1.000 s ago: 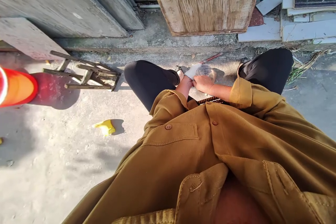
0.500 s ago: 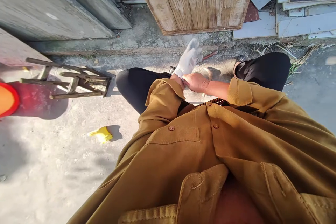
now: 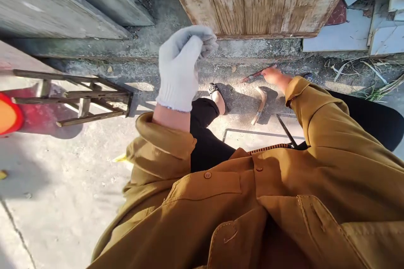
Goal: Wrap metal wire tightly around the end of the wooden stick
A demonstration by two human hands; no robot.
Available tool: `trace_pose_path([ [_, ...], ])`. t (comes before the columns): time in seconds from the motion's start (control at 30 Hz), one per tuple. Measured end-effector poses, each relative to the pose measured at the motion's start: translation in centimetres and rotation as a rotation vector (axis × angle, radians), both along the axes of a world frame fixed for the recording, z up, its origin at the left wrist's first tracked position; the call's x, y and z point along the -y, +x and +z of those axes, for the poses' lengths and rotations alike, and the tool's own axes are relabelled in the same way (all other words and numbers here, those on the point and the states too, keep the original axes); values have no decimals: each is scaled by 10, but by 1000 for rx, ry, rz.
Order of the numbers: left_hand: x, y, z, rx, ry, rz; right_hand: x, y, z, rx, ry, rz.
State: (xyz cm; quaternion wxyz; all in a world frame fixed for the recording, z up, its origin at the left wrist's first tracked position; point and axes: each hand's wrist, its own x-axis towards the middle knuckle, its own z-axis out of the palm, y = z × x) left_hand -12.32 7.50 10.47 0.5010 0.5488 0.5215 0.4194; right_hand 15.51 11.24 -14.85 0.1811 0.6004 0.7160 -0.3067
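Note:
My left hand (image 3: 187, 65), in a white knitted glove, is raised in front of the wooden panel (image 3: 249, 4). Its fingers curl in and I see nothing in them. My bare right hand (image 3: 274, 75) reaches down to the ground, its fingers closed around one end of a thin reddish-brown rod (image 3: 251, 77). The rod's kind is not clear. Just below it lies a curved, pale wooden piece (image 3: 260, 105), like a handle, apart from both hands.
A wooden stool (image 3: 85, 96) lies on its side at the left, close to a red and orange plastic thing (image 3: 9, 113). Grey boards (image 3: 69, 0) lean at the upper left. White tiles (image 3: 339, 33) and dry stalks (image 3: 375, 73) lie at the right. My sleeve partly covers a yellow object (image 3: 120, 158).
My right hand has let go of the left glove's cuff and moved right and forward to the rod. My gloved left hand has moved left, come nearer the camera and curled its fingers.

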Motion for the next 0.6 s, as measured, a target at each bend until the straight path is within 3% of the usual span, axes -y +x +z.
trace_pose_path([
  [0.13,-5,-33,17,-43,32,84,-6,-17,-49,0,-64,101],
  [0.2,0,-39,28,-29,70,201,-9,-23,-66,11,-84,114],
  [0.3,11,-37,39,-49,2,271,-9,-28,-82,54,-100,108],
  [0.37,17,-36,41,22,-22,305,-8,-29,-88,71,-83,106],
  [0.47,19,-36,38,12,-59,234,-9,-27,-88,61,-74,151],
  [0.6,16,-38,30,36,-18,205,-16,-19,-65,64,-72,114],
])
